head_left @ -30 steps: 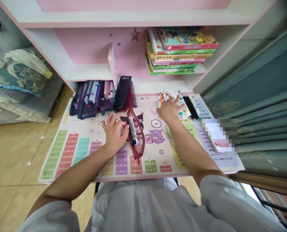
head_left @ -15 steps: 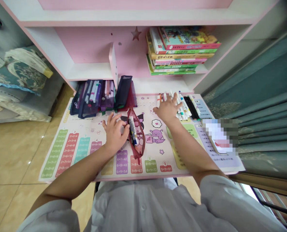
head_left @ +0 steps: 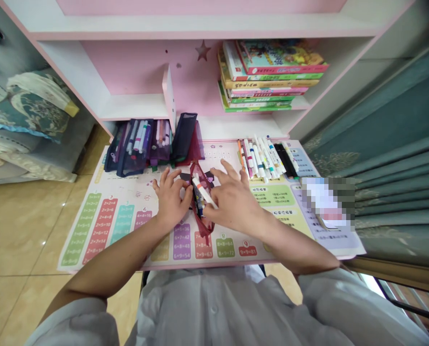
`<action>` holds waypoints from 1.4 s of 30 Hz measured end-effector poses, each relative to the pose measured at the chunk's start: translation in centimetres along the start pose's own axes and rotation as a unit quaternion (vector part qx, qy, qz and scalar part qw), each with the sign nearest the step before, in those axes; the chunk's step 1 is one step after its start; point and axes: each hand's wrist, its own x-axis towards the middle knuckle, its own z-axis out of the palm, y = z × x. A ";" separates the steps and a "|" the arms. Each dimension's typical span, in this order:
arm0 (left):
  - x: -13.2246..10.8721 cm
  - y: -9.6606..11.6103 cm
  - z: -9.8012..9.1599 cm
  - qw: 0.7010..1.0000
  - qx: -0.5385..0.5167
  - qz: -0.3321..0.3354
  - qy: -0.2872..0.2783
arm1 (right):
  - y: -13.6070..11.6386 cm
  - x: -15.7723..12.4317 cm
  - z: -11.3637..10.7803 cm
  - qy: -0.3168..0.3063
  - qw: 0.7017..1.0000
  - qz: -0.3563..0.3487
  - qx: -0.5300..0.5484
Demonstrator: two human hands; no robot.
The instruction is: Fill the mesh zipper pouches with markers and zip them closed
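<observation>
A red mesh pencil pouch [head_left: 208, 228] lies unzipped on the desk in front of me, with markers inside. My left hand [head_left: 173, 198] pinches the pouch's left edge between thumb and index finger, its other fingers raised. Over the right side of the pouch, my right hand [head_left: 232, 196] grips a white marker [head_left: 204, 190] with an orange band, slanted across the pouch's mouth. Part of the pouch is hidden behind the right fingers. Beyond that hand, a row of loose white markers [head_left: 258, 158] lies on the desk beside black ones [head_left: 286, 161].
Filled dark mesh pouches [head_left: 133, 149] are grouped at the back left. A book stack [head_left: 268, 86] occupies the shelf [head_left: 232, 126]. At the right of the printed desk mat [head_left: 232, 245] lies a blurred phone [head_left: 324, 204]; a curtain [head_left: 380, 163] hangs beyond.
My right hand has come from the marker row towards me and left, bringing a white marker to the pouch. My left hand has stayed at the pouch's edge.
</observation>
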 end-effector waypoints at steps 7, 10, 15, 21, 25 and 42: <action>0.1 0.0 0.0 1.000 0.001 0.011 0.007 | -0.8 1.4 3.3 -0.018 0.999 0.004 -0.050; 0.0 -0.1 0.1 1.000 0.004 0.008 0.012 | -0.7 1.9 4.4 -0.022 0.998 0.001 -0.066; 0.0 -0.2 0.3 1.000 0.004 0.006 0.007 | -0.3 2.1 4.4 -0.015 0.998 -0.007 -0.068; 0.1 0.0 0.2 1.000 -0.001 0.004 0.012 | 3.4 4.2 1.6 0.106 0.988 0.101 -0.057; 0.1 0.0 0.2 1.000 -0.002 0.002 0.009 | 8.6 7.1 1.4 0.120 0.954 0.257 -0.095; 0.1 0.0 0.1 1.000 0.000 -0.007 0.002 | 13.0 9.8 3.6 -0.004 0.927 0.350 -0.131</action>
